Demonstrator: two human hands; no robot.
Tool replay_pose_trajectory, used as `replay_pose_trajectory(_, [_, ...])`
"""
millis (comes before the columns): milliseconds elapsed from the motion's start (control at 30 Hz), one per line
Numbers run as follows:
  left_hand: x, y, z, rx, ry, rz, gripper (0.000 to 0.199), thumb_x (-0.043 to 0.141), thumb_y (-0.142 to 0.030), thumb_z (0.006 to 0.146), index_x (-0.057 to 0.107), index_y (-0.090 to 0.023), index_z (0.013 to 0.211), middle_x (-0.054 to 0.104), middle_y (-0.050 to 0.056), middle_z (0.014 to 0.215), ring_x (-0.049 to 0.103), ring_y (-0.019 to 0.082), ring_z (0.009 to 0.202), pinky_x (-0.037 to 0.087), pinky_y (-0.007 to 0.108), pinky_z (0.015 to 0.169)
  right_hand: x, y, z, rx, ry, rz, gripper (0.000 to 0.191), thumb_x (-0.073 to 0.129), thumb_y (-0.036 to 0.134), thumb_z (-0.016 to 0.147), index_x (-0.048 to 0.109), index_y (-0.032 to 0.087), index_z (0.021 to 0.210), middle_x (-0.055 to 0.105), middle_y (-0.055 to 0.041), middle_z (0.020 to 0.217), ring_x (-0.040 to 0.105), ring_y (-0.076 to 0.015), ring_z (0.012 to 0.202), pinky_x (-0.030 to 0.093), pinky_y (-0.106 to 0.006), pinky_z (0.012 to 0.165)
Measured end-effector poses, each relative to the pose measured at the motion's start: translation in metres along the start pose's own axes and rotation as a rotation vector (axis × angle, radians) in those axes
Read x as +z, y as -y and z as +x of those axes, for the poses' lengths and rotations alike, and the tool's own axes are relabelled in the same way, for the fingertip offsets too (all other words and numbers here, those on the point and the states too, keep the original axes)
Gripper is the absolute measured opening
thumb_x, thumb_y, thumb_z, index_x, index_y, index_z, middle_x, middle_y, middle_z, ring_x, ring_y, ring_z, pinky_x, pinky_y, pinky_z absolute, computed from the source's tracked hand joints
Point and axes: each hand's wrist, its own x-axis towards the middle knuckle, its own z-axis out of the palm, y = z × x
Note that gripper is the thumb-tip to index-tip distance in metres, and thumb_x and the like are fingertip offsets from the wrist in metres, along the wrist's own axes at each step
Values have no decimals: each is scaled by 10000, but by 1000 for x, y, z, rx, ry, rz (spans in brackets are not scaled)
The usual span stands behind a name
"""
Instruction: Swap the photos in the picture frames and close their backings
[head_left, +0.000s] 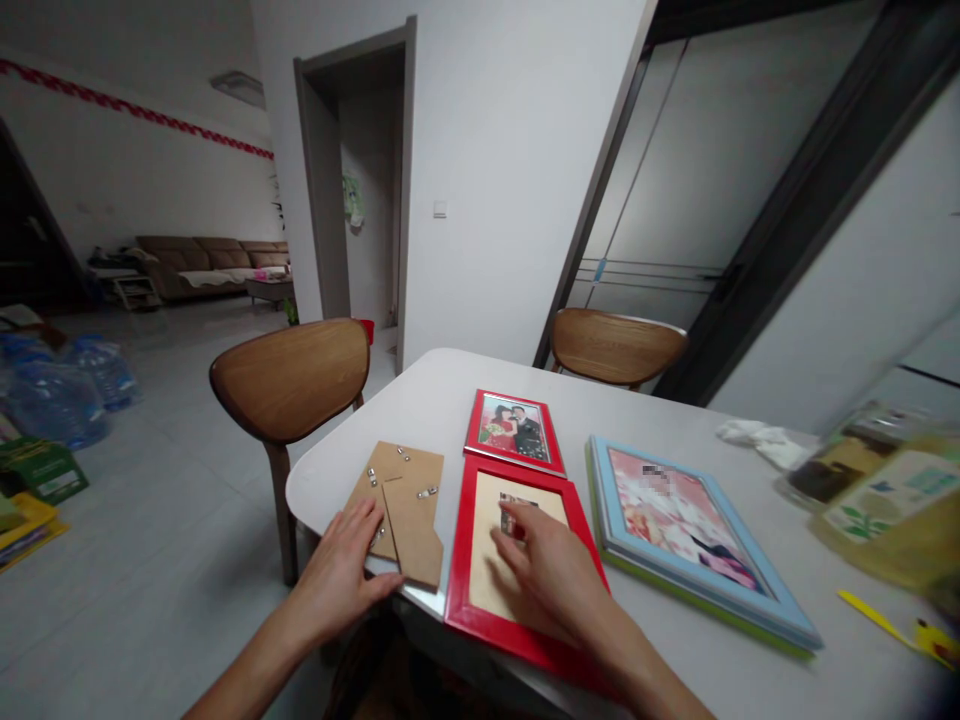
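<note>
The two picture frames are glossy red. The backing board is plain tan, the large frame pale blue, and the tabletop plain white.

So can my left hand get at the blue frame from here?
Probably not easily: the right hand, over the larger red frame, sits between the left hand and the blue frame, with its forearm likely in the way.

It's rather dim in here, the light cool and diffuse. A soft shadow lies under the right hand; well to its right, the bottles look blurred and stretched.
</note>
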Motion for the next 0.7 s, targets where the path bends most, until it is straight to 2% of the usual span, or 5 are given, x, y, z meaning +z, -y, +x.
replay_pose_trajectory(133, [-8,9,-3,-10,26,33,585,621,-267,633,427,-146,1171,356,152,1293,294,261,1203,240,447,985,24,51,4,-223,-21,9,357,453,388,724,541,193,1011,586,-92,899,502,-219,863,347,-334,748])
replay_pose_trajectory(267, [-13,14,-2,9,43,-2,525,602,-141,628,464,-141,1135,404,136,1265,349,216,1179,287,381,980,47,74,8,-232,-29,-43,414,547,468,614,552,195,925,555,-88,856,478,-245,822,334,-379,727])
replay_pose_trajectory(400, [-14,26,0,36,16,-43,523,620,-132,613,480,-156,1117,428,126,1250,388,208,1154,309,374,970,54,74,9,-196,-43,67,353,541,329,626,539,194,952,523,-72,861,480,-209,792,356,-346,710])
replay_pose_trajectory(500, [-15,24,4,72,-31,-94,480,631,-188,628,503,-157,1090,455,127,1227,418,219,1130,330,382,955,45,71,7,-205,-93,235,407,516,251,636,506,189,1038,500,-69,918,476,-187,839,373,-322,753])
replay_pose_trajectory(700, [-25,-29,15,167,-83,-187,466,635,-222,645,503,-155,1087,447,129,1232,400,221,1142,322,385,965,7,41,-13,-197,-212,302,367,509,250,642,545,173,999,478,-87,1002,465,-198,940,380,-332,840])
